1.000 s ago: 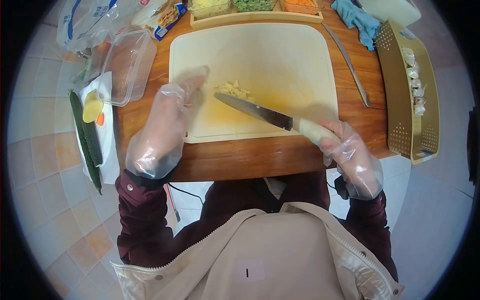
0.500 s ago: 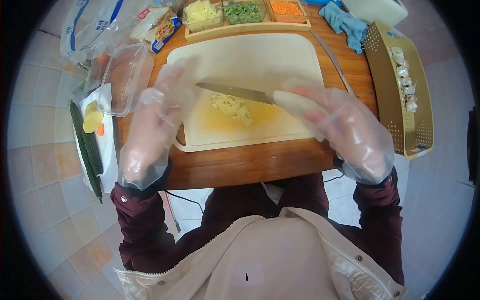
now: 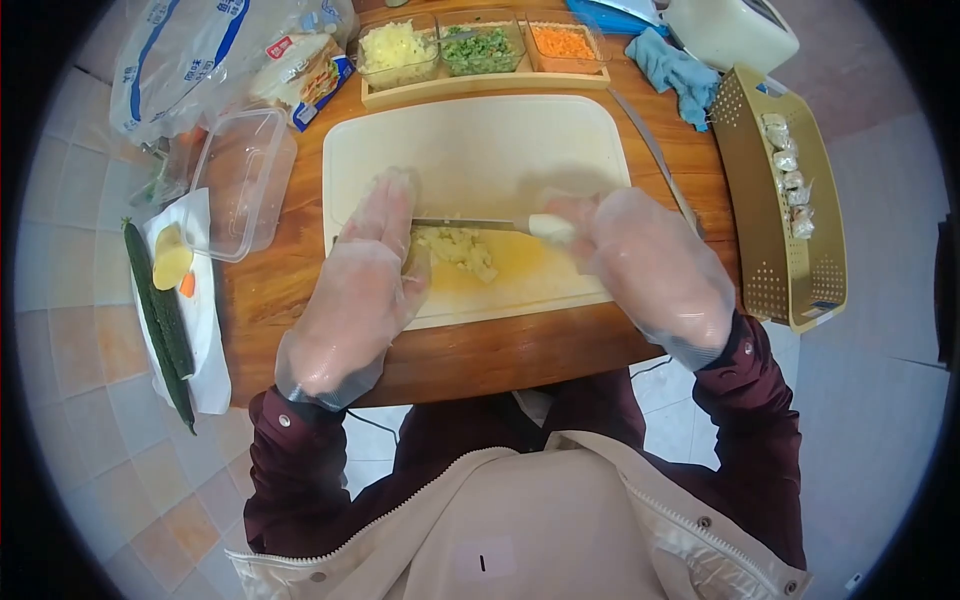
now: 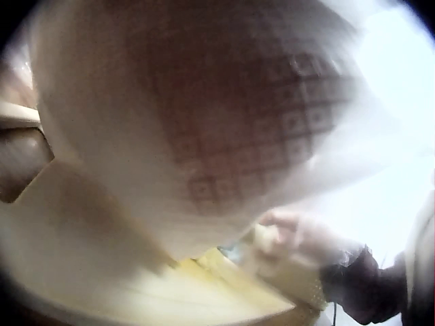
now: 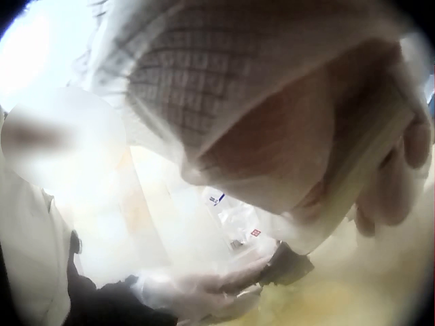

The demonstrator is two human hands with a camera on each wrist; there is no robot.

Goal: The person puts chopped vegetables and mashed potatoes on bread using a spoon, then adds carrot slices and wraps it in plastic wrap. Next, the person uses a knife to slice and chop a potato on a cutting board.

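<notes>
In the head view a knife (image 3: 465,224) lies nearly level across the cutting board (image 3: 480,140), its blade just behind a small heap of chopped pale yellow pieces (image 3: 465,255). My right hand (image 3: 650,255), in a clear plastic glove, grips its pale handle; the right wrist view shows fingers curled round that handle (image 5: 370,156). My left hand (image 3: 360,285), gloved too, is at the board's left side with fingers extended, right at the blade's tip end. Glove plastic and palm fill most of the left wrist view.
Behind the board, a wooden tray (image 3: 490,88) holds glass containers of yellow, green and orange chopped food. A second knife (image 3: 655,155) and a perforated basket (image 3: 750,220) lie right. Left are a plastic box (image 3: 240,185), cucumbers (image 3: 160,310) and a yellow cut piece (image 3: 172,262).
The right hand has raised the knife from the yellow pieces and moved it to their far side, blade now level. The left hand has come in to the blade's tip.
</notes>
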